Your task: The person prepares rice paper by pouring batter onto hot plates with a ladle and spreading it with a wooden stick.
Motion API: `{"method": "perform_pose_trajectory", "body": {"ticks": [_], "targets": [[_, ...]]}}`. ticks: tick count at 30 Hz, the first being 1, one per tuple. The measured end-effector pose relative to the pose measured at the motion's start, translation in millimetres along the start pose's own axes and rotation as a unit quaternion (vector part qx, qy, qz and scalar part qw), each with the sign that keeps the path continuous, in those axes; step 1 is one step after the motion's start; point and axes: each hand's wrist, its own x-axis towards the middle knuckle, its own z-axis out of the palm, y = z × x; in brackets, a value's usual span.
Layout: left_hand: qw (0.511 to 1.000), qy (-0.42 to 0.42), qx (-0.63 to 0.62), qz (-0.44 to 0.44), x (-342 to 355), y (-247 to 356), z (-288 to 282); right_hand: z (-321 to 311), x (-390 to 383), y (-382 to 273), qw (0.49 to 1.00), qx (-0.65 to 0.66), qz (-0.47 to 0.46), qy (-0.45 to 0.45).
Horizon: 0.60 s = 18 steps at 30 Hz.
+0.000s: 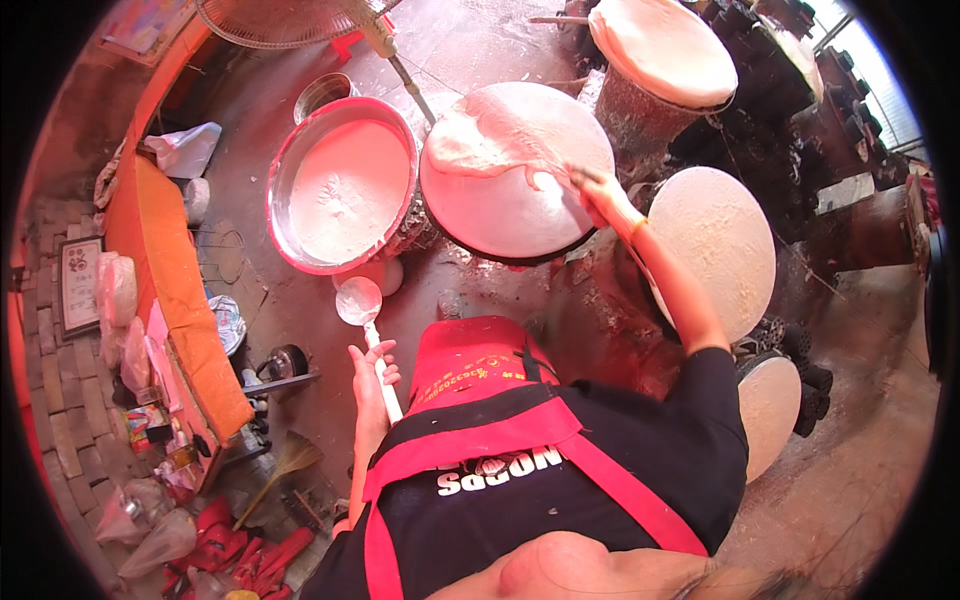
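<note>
My left hand (374, 385) is wrapped round the pale handle of a ladle (358, 301), its round bowl coated white, just in front of a large red-rimmed basin (273, 215) of white batter (350, 185). Ahead of me sits a round griddle (500, 225), its left and far part covered by a wet, uneven layer of batter (490, 135). At the griddle's right side, my right hand (598, 193) is closed over the surface; a small dark tip shows at its fingers, too unclear to name. The batter's ragged edge reaches toward that hand.
Another round griddle bearing a pale sheet (665, 50) stands far right. Two more discs with pale tops, one a large griddle (715, 250), stand beside my right arm. A fan (285, 20) rises beyond the basin. An orange-covered table (175, 290) runs along the left. Dark cylinders (735, 130) are stacked right.
</note>
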Motion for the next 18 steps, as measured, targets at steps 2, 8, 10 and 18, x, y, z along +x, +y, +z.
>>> {"method": "perform_pose_trajectory", "body": {"ticks": [2,8,10,18], "targets": [[1.0,-0.005,0.015,0.0,-5,1,1,6,9,8,0.998,-0.033,-0.026,-0.044],[0.998,-0.017,0.063,0.001,5,16,-3,24,-109,26,0.986,0.043,0.078,-0.139],[0.995,-0.045,0.086,-0.006,19,27,-1,21,-133,38,0.992,0.068,0.094,-0.054],[0.963,-0.189,0.18,-0.064,73,83,7,105,-189,79,0.994,0.089,0.046,0.05]]}}
